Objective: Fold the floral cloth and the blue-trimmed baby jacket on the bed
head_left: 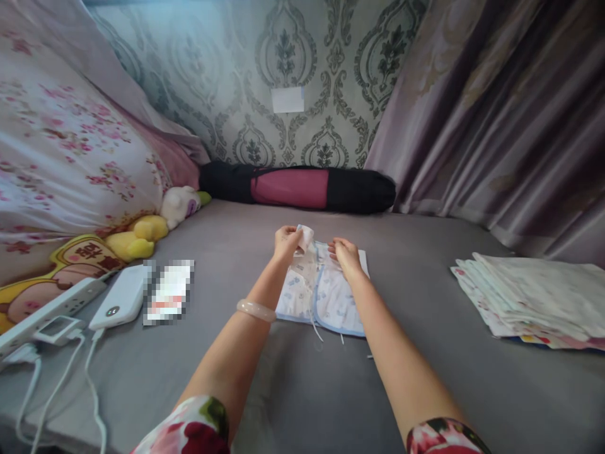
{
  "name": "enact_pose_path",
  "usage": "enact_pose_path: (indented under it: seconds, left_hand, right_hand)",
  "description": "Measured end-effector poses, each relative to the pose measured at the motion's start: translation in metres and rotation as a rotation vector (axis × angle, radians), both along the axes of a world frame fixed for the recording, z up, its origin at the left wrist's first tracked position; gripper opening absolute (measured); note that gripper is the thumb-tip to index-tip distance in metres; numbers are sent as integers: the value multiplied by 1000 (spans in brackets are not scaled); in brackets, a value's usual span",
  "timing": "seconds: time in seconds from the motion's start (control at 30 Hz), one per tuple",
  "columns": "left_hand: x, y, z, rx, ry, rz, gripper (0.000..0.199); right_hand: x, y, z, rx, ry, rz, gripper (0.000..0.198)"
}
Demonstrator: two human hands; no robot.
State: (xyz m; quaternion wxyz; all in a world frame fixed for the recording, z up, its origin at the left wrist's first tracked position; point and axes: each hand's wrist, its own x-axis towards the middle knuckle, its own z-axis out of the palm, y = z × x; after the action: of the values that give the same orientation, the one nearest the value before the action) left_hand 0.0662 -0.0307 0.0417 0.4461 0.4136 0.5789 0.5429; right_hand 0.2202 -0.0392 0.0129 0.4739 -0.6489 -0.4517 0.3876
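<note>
A small white baby garment (pixel 340 293) with blue edging and a pale blue print lies flat on the grey bed sheet, thin white ties trailing from its lower edge. My left hand (pixel 287 242) is closed at the garment's upper left, pinching a raised white piece of it between thumb and fingers. Over the upper right part of the garment is my right hand (pixel 346 255), its fingers loosely bent and slightly apart, with nothing visible in them. Whether its fingertips touch the cloth I cannot tell.
Folded cloths (pixel 539 296) are stacked at the right. At the left lie a power strip (pixel 57 312), a white power bank (pixel 123 296) with cables, a blurred white packet (pixel 170 291) and plush toys (pixel 142 236). A black and maroon roll (pixel 288 187) lies along the wall.
</note>
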Motion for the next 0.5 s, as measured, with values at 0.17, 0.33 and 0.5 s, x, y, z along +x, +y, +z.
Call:
enact_pose_path:
  seconds: [0.17, 0.33, 0.5]
  left_hand:
    - [24, -4, -16, -34, -47, 39, 15]
    - [43, -5, -29, -30, -8, 68, 18]
    - [56, -5, -45, -15, 142, 78, 21]
  right_hand:
    - [14, -15, -9, -68, 319, -140, 21]
    - [17, -17, -19, -50, 381, -150, 15]
    - [19, -14, -25, -32, 421, -139, 14]
